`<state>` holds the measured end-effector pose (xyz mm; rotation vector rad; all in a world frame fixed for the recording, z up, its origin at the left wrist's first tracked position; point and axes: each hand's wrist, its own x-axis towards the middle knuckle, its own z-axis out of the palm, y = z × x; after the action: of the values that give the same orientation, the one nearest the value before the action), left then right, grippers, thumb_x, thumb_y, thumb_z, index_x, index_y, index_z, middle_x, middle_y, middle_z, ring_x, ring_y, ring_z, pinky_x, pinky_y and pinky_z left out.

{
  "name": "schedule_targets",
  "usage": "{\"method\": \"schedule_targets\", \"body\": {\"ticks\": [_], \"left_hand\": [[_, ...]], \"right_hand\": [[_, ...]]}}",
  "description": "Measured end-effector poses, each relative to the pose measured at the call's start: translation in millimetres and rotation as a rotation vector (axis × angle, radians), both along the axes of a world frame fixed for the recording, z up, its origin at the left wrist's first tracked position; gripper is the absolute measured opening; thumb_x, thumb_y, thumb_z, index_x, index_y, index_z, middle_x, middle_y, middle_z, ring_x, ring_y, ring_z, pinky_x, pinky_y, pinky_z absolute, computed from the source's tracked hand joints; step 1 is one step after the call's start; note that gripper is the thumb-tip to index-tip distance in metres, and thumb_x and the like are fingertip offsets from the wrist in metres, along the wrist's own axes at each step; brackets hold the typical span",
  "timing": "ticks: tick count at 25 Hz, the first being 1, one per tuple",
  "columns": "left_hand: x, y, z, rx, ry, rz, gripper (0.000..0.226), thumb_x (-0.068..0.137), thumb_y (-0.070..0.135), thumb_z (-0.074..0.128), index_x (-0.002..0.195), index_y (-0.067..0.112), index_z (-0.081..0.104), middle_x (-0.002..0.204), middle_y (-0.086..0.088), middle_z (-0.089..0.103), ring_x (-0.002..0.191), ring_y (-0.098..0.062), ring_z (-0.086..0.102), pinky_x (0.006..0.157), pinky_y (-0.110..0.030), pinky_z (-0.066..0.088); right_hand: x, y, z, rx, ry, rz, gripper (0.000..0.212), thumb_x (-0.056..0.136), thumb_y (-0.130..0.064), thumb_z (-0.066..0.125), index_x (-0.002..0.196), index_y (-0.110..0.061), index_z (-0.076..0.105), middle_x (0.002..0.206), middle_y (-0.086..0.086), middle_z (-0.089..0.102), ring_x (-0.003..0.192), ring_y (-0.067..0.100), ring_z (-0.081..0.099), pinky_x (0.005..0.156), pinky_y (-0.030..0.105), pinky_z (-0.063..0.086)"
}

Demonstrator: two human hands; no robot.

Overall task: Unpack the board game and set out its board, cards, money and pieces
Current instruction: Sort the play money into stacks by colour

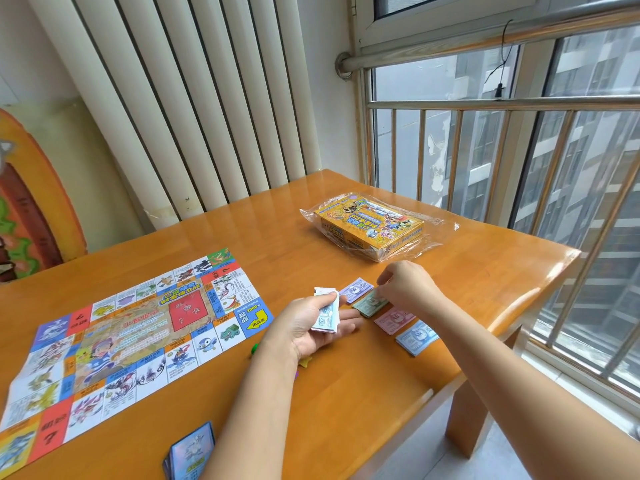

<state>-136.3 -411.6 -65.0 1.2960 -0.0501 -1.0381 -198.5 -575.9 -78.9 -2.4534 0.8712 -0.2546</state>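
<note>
A wad of notes (pixel 325 315) was gripped in the left hand (pixel 304 327); the green pile (pixel 369 304) on the surface (pixel 346 393), right of the unfolded board (pixel 131 337), was pinched by the right hand (pixel 407 285).

Daylight comes in from the window (pixel 485 140) on the right, soft and even, so the room is bright with no harsh edges. The orange table (pixel 346 393) carries a pale sheen at its far right corner, and the plastic wrap (pixel 434 225) around the game box (pixel 370 223) glints in white streaks. Shadows are faint, only a soft smudge under the left hand (pixel 304 327) and the right hand (pixel 405 285) (nothing deep anywhere). The wide lens bends the radiator (pixel 173 98) ribs and the window rails (pixel 485 102) toward the edges. The banknotes (pixel 325 313) gripped in the left hand look slightly smeared, and the near cards (pixel 192 452) are soft.
</note>
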Motion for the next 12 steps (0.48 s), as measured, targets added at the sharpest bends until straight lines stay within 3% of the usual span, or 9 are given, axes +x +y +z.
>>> {"method": "schedule_targets", "body": {"ticks": [4,6,9,12], "left_hand": [[3.0,7.0,5.1,0.045,-0.146,0.012,0.020,0.098,0.019,0.049,0.092,0.002,0.057,0.067,-0.014,0.070,0.052,-0.018,0.067,0.041,-0.021,0.051],[0.3,8.8,7.4,0.131,-0.286,-0.041,0.030,0.095,0.035,0.052,0.087,0.007,0.060,0.056,-0.003,0.064,0.041,-0.009,0.056,0.035,-0.015,0.041],[-5.9,8.3,10.7,0.209,-0.412,-0.164,0.057,0.089,0.060,0.039,0.085,0.008,0.061,0.056,-0.001,0.054,0.039,-0.008,0.045,0.033,-0.014,0.030],[-9.3,6.5,11.0,0.208,-0.391,-0.224,0.076,0.081,0.074,0.024,0.081,0.007,0.061,0.057,-0.004,0.054,0.040,-0.012,0.046,0.034,-0.015,0.028]], "right_hand": [[-10.3,5.1,7.6,0.053,-0.237,0.067,0.016,0.089,-0.025,0.063,0.100,-0.015,0.069,0.093,-0.002,0.063,0.081,0.012,0.055,0.063,0.021,0.041],[-17.7,10.4,13.7,0.218,-0.331,0.167,0.020,0.086,-0.033,0.068,0.099,-0.019,0.070,0.092,-0.001,0.067,0.079,0.011,0.060,0.064,0.024,0.047],[-28.9,19.6,24.2,0.410,-0.312,0.339,0.032,0.081,-0.037,0.072,0.109,-0.022,0.069,0.097,-0.001,0.069,0.077,0.009,0.064,0.068,0.022,0.051],[-33.6,27.7,29.7,0.414,-0.289,0.415,0.040,0.080,-0.034,0.073,0.117,-0.021,0.067,0.103,-0.005,0.070,0.070,-0.002,0.061,0.061,0.011,0.046]]}}
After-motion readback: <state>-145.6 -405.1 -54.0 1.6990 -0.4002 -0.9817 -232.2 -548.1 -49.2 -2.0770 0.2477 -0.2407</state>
